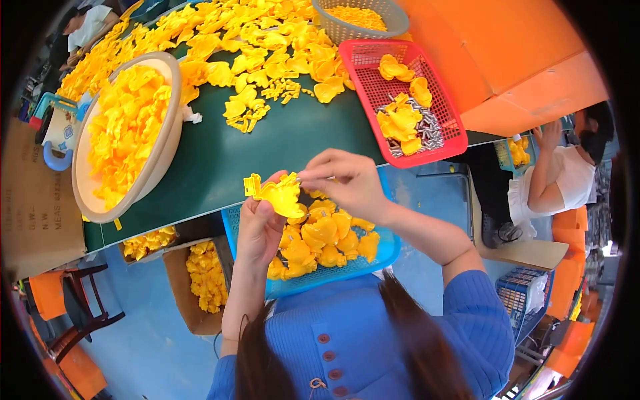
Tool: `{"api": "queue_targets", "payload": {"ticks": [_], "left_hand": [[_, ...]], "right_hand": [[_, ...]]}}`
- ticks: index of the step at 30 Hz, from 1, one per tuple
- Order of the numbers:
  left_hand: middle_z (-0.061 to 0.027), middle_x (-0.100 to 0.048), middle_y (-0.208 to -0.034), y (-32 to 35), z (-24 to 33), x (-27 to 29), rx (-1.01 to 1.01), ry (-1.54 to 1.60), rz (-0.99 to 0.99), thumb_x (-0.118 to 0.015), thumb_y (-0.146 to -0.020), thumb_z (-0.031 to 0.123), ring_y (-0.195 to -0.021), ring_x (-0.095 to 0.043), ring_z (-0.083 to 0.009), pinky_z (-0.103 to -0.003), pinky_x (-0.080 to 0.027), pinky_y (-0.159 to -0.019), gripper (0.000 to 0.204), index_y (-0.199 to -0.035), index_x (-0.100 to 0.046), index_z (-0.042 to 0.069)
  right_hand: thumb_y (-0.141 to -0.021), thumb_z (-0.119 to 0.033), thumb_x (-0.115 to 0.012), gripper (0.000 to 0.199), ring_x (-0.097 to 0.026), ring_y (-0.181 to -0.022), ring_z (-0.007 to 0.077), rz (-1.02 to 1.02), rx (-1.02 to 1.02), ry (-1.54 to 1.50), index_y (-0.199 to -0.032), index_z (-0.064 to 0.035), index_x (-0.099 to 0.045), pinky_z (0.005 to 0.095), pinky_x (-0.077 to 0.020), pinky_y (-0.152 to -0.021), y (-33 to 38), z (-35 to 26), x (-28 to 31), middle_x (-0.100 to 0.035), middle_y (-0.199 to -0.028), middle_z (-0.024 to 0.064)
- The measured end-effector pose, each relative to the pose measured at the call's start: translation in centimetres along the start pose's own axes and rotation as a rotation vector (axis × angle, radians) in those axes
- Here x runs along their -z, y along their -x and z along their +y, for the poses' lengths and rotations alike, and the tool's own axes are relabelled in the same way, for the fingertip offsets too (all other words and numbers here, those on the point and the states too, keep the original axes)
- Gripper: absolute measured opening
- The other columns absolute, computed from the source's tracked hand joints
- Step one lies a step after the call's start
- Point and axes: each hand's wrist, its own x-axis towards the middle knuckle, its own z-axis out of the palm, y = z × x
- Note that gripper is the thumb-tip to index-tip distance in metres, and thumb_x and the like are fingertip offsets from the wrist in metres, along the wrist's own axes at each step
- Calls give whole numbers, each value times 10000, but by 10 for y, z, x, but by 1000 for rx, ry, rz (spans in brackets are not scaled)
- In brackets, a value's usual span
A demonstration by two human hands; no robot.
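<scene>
Above the front edge of the green table (293, 133), my left hand (257, 230) grips a curved yellow plastic part (283, 198) between thumb and fingers. My right hand (348, 183) is closed in a pinch at the part's upper right edge. What sits between those fingertips is too small to make out. Below both hands is a blue basket (393, 250) holding a heap of rounded yellow plastic pieces (327, 237). At the right of the table stands a red basket (460, 143) with small silvery metal pins (432, 130) and several yellow parts in it.
A cream tub (175, 93) full of yellow parts stands at the left. Loose yellow parts (267, 50) cover the table's far side, near a grey colander (325, 23). Orange boxes (493, 53) rise at right. A cardboard box (179, 280) sits lower left. A person (560, 173) sits at right.
</scene>
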Motion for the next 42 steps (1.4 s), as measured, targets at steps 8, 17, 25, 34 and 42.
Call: {"api": "queue_targets", "payload": {"ticks": [8,17,25,34,42], "left_hand": [[-120,-559,-1155,-3,3,2,34,35,-8,-669,-797,320,-994,-593,-147,-217,-516,-813,680,-1270,-378,-73],[-129,-558,-1162,-2,4,-5,6,-12,1,-680,-795,299,-969,-608,-154,-267,-519,-822,657,-1259,-395,-69],[-139,-560,-1151,-2,7,-4,-6,-62,-26,-680,-796,290,-978,-606,-173,-295,-515,-840,633,-1250,-412,-61],[-162,-561,-1145,0,7,-4,2,-100,-40,-675,-799,301,-980,-607,-159,-249,-510,-841,689,-1263,-362,-100],[-151,-535,-1184,0,8,-12,42,-141,-47,-692,-780,300,-1035,-577,-191,-312,-485,-886,693,-1265,-379,-84]], "right_hand": [[-810,-177,-615,191,-629,-731,220,294,-95,843,-934,-39,-662,328,-499,-716,-95,33,140,-655,-843,100],[-612,-149,-744,254,-615,-758,291,199,-325,1358,-810,-28,-641,375,-489,-692,-119,102,217,-634,-773,124],[-662,-125,-716,177,-627,-684,194,213,-317,1168,-779,-8,-652,314,-496,-625,-118,83,224,-635,-706,99],[-778,-92,-614,135,-642,-694,198,277,-130,1131,-880,-12,-651,309,-505,-623,-98,68,208,-646,-747,112],[-796,-72,-611,83,-629,-667,204,419,296,1297,-868,-32,-621,289,-498,-607,-89,51,197,-632,-802,95]]}}
